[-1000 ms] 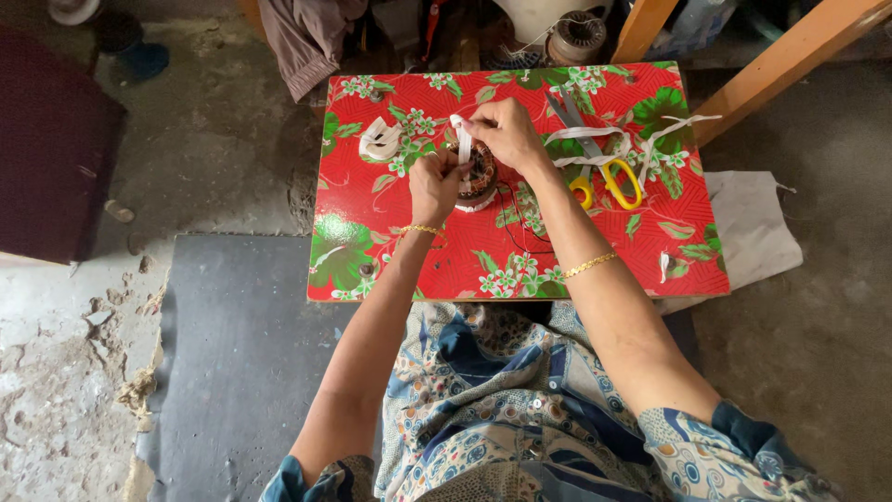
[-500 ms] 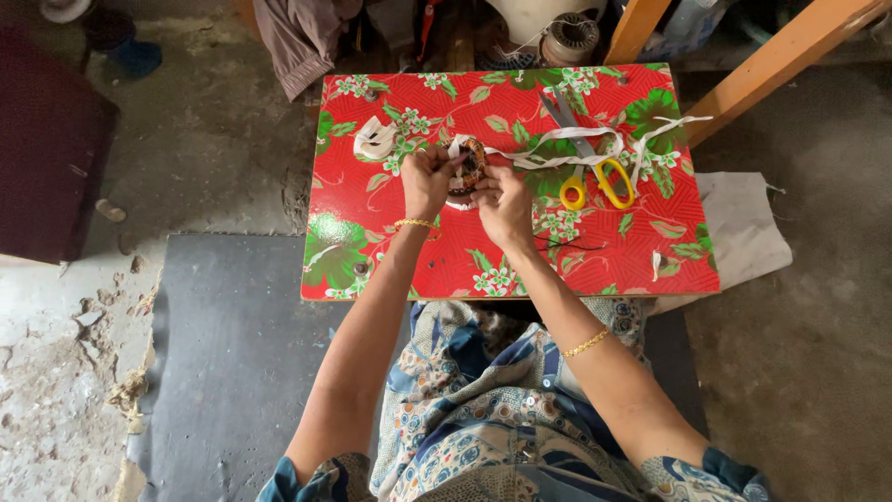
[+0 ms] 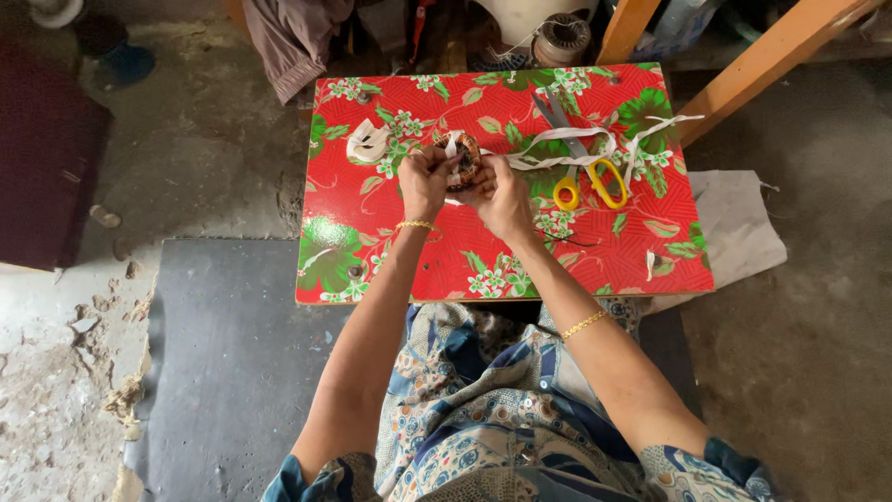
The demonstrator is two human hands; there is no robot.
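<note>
Both my hands meet over the middle of a small table covered in red floral cloth (image 3: 595, 260). My left hand (image 3: 423, 179) and my right hand (image 3: 502, 191) together grip a small brown ring-shaped object (image 3: 465, 158) wrapped with white strip. A long white strip (image 3: 576, 138) trails from it to the right across the table. Yellow-handled scissors (image 3: 583, 177) lie just right of my right hand, on top of that strip. A small coil of white strip (image 3: 367, 144) lies to the left of my left hand.
A dark grey mat (image 3: 232, 353) covers the floor on the left near my knee. A white cloth (image 3: 734, 228) lies off the table's right edge. Orange wooden legs (image 3: 743, 79) slant at the top right. A spool (image 3: 560, 37) and hanging cloth (image 3: 288, 42) sit beyond the table.
My right hand has come down from above the ring to grip it beside my left hand, and both hands now hold it close together.
</note>
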